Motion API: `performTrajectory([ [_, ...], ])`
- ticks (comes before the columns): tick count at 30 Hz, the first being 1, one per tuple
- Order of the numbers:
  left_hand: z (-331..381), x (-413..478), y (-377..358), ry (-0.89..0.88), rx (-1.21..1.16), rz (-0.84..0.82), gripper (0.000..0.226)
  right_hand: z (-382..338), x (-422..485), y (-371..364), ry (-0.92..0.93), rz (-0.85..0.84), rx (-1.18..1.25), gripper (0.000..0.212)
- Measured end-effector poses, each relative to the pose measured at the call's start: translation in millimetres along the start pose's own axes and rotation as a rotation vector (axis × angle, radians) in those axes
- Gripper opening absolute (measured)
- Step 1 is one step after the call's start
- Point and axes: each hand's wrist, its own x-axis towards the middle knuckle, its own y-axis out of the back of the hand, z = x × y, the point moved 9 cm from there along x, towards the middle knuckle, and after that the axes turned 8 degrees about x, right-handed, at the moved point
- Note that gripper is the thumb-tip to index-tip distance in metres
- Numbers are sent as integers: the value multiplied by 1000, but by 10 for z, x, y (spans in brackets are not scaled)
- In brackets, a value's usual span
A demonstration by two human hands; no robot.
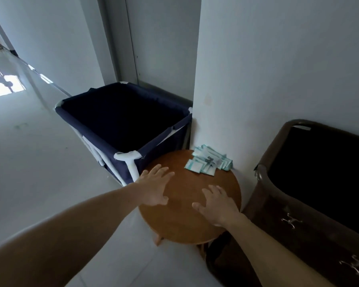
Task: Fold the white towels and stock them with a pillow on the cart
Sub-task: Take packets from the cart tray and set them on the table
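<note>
Ten fingers spread straight, gripping nothing: left hand (pixel 157 186) and right hand (pixel 216 206) lie palm-down over round brown wooden table (pixel 180 224), lower centre; contact unclear. At the table's far edge, heaped teal-and-white packets (pixel 208 162). Centre left, navy fabric hamper on white pipe frame (pixel 87 132), dark inside. At right edge, brown cart (pixel 278 214). No white towels or pillow in view. Likely soft, limp, light: pinch towel corners, take the pillow by both sides.
</note>
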Motion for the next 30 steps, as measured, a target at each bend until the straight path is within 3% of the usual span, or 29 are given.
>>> performTrajectory([
  [8,-592,1222,-352,-49,-166,-106,95,-58,1306,99,-74,-4,-1,76],
  [16,-1124,2528,-479,-217,-145,-229,92,13,2428,-46,-324,-77,88,70],
  [24,-947,3486,-1038,-214,-395,-372,90,459,3233,-111,-410,-28,161,54],
  [30,-777,4076,-1511,-90,-480,-385,86,1027,4109,-327,-379,29,152,49],
])
